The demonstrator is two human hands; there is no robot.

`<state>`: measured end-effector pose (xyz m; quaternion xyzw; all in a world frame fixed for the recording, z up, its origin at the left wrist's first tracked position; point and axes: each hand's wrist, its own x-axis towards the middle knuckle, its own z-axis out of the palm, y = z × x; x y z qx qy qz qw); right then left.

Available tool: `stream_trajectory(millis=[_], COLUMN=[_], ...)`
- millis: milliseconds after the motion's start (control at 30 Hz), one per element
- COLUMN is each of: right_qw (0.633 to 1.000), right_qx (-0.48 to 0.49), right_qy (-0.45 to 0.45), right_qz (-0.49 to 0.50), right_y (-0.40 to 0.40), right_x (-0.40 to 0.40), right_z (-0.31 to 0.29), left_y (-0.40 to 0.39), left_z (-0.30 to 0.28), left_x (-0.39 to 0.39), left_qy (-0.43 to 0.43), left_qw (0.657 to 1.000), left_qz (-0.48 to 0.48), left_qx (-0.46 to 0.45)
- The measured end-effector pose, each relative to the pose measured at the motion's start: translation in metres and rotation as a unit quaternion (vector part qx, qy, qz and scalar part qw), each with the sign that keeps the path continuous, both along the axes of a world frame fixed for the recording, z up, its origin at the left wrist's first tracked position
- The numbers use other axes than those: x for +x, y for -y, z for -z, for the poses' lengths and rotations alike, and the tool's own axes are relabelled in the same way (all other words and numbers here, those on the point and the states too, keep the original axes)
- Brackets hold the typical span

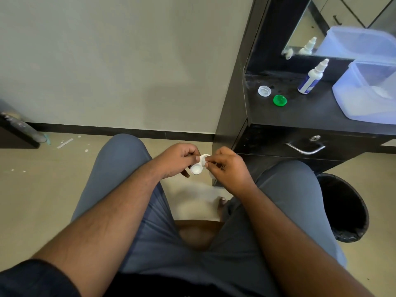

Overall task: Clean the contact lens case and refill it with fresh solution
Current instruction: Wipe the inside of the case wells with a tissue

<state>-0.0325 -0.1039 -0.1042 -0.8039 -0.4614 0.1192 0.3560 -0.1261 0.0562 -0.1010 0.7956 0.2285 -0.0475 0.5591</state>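
One white contact lens case (198, 166) is held above the lap, between the two knees, with both of its wells uncapped and facing up. It is pinched at its left end by the curled fingers and thumb of the left hand (176, 159), while the right hand (229, 169) is closed over the far well, its fingertips curled against the rim; something pale seems to be tucked under those fingers, though what it is cannot be told. Two loose caps are seen on the black dresser top (300, 112) to the right: one clear white cap (264, 90) and one green cap (280, 100), lying just beside each other and apart from the case. One solution bottle (311, 78), white with a blue label and a pointed nozzle, is stood upright further back on the same surface, and its reflection is shown in the one mirror (308, 33) behind it. One translucent blue plastic container (368, 93) is placed at the right edge of the top, likewise doubled in the mirror. One drawer with one curved metal handle (305, 148) is set below the top. One black waste bin (342, 207) is stood on the floor beside the right knee.
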Motion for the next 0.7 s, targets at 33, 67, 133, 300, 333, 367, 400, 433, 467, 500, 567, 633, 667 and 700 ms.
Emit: stream_trajectory(millis=[33,67,133,300,333,367,400,433,467,500,567,633,667,700], right_qw=[1.000,0.999,0.997,0.997,0.994,0.989,0.981,0.971,0.962,0.957,0.961,0.981,0.988,0.990], right_qx=[-0.015,-0.028,-0.042,-0.035,-0.055,-0.083,-0.116,-0.153,-0.179,-0.188,-0.165,-0.102,-0.068,-0.054], right_qy=[0.017,0.034,0.055,0.061,0.072,0.081,0.093,0.112,0.139,0.168,0.204,0.168,0.141,0.127], right_qz=[-0.007,-0.017,-0.035,-0.041,-0.066,-0.096,-0.125,-0.146,-0.153,-0.145,-0.086,-0.005,0.010,-0.001], right_y=[0.000,0.000,-0.001,-0.002,-0.002,-0.003,-0.003,-0.004,-0.004,-0.003,0.000,0.004,0.006,0.006], right_x=[0.000,-0.001,-0.003,-0.004,-0.004,-0.005,-0.004,-0.004,-0.004,-0.003,0.000,0.003,0.006,0.007], right_z=[0.001,0.001,0.003,0.009,0.010,0.010,0.009,0.009,0.008,0.007,0.003,-0.001,-0.002,-0.002], left_y=[0.002,0.003,0.005,0.007,0.007,0.007,0.007,0.007,0.006,0.005,0.002,0.001,0.001,0.002], left_z=[0.000,0.001,0.004,0.005,0.006,0.008,0.010,0.011,0.013,0.014,0.015,0.015,0.015,0.015], left_x=[0.001,0.001,0.003,0.003,0.002,0.003,0.003,0.003,0.003,0.003,0.004,0.003,0.003,0.003], left_qy=[0.003,0.003,0.000,-0.018,-0.028,-0.039,-0.051,-0.065,-0.079,-0.089,-0.100,-0.098,-0.092,-0.085], left_qw=[1.000,1.000,1.000,0.999,0.998,0.995,0.992,0.989,0.986,0.984,0.982,0.984,0.986,0.988], left_qz=[-0.004,-0.008,-0.014,0.000,0.010,0.021,0.033,0.045,0.056,0.062,0.063,0.063,0.063,0.061], left_qx=[-0.004,-0.008,-0.012,0.028,0.057,0.087,0.110,0.124,0.134,0.140,0.146,0.134,0.122,0.111])
